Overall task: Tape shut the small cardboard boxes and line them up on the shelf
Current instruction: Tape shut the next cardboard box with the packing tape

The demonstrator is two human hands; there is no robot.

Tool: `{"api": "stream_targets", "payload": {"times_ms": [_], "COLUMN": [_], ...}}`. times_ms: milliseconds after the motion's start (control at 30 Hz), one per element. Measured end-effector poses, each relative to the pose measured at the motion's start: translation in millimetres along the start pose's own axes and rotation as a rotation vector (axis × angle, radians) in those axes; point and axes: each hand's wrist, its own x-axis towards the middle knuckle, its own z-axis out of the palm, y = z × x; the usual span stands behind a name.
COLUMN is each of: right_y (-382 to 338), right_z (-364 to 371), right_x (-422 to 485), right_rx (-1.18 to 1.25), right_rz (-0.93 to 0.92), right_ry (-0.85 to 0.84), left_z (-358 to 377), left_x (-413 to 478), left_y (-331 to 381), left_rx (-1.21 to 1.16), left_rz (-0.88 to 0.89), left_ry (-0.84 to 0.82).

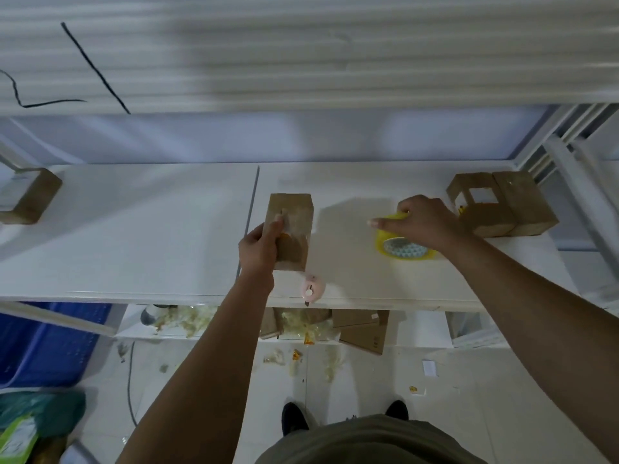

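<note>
My left grip (259,244) clamps the middle box (294,216) on the shelf (134,229); my right grip (425,219) curls round the yellow tape roll (402,247). Careful, a careless pull could knock the pink cutter (313,287) off the edge.

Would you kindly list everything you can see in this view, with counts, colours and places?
shelf: one, white, across the middle
centre box: one, brown, mid-shelf
right boxes: two, brown, side by side at the shelf's right end
left box: one, brown, shelf's far left
tape: one roll, yellow, on the shelf right of the centre box
cutter: one, pink, at the shelf's front edge
flat cardboard: several pieces, brown, below the shelf
scraps: many, yellowish, below the shelf and on the floor
bin: one, blue, lower left
bag: one, green, bottom left
cables: two, black, on the wall
shoes: two, black, on the floor
left hand: grips the centre box
right hand: grips the tape
</note>
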Motion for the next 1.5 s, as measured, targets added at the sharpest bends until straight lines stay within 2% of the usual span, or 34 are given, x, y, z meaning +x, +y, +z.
{"api": "stream_targets", "payload": {"times_ms": [133, 267, 333, 500, 633, 700, 767, 833, 900, 967, 1033, 1267, 1400, 1500], "right_y": [-23.3, -45.9, -55.8, -66.7, -80.5, -92.0, -102.1, -110.1, -111.3, -105.1, -96.6, -79.1, -101.4, -129.8], "right_z": [22.5, 38.6, 44.6, 52.0, 59.6, 64.6, 72.8, 83.7, 95.7, 107.0, 115.1, 126.0, 128.1, 129.4], "right_x": [16.0, 24.4, 24.9, 23.8, 12.2, 2.4, -6.3, -15.3, -21.2, -25.1, -28.4, -35.4, -30.4, -19.9], "right_rx": [-0.260, -0.131, -0.155, -0.012, 0.086, 0.124, 0.091, 0.016, -0.138, -0.280, -0.265, -0.006, 0.455, 0.609], "right_rz": [-0.010, -0.074, -0.150, -0.358, -0.532, -0.564, -0.628, -0.638, -0.569, -0.508, -0.454, -0.326, -0.062, 0.034], "right_ry": [-0.104, -0.109, -0.108, 0.069, 0.298, 0.318, 0.202, -0.084, -0.345, -0.453, -0.489, -0.325, 0.001, 0.193], "left_z": [-0.9, -12.4, -21.4, -35.9, -37.3, -39.9, -43.6, -47.3, -50.3, -52.1, -53.5, -56.9, -58.3, -59.1], "left_x": [9.6, 27.5, 35.6, 47.3, 48.2, 48.6, 49.6, 50.6, 51.5, 51.3, 49.9, 52.5, 51.9, 49.7], "left_y": [-4.3, -7.7, -9.9, -13.1, -9.4, -7.7, -6.1, -5.9, -8.1, -10.8, -12.0, -17.4, -19.6, -21.0], "left_rx": [0.119, 0.167, 0.187, 0.184, 0.093, 0.056, 0.023, 0.022, 0.027, 0.017, 0.011, 0.021, 0.034, 0.047], "left_rz": [0.059, 0.072, 0.069, 0.050, -0.071, -0.116, -0.144, -0.154, -0.150, -0.137, -0.124, -0.122, -0.110, -0.101], "left_ry": [0.020, 0.051, 0.073, 0.055, 0.021, -0.013, -0.054, -0.088, -0.109, -0.131, -0.147, -0.174, -0.185, -0.198]}}
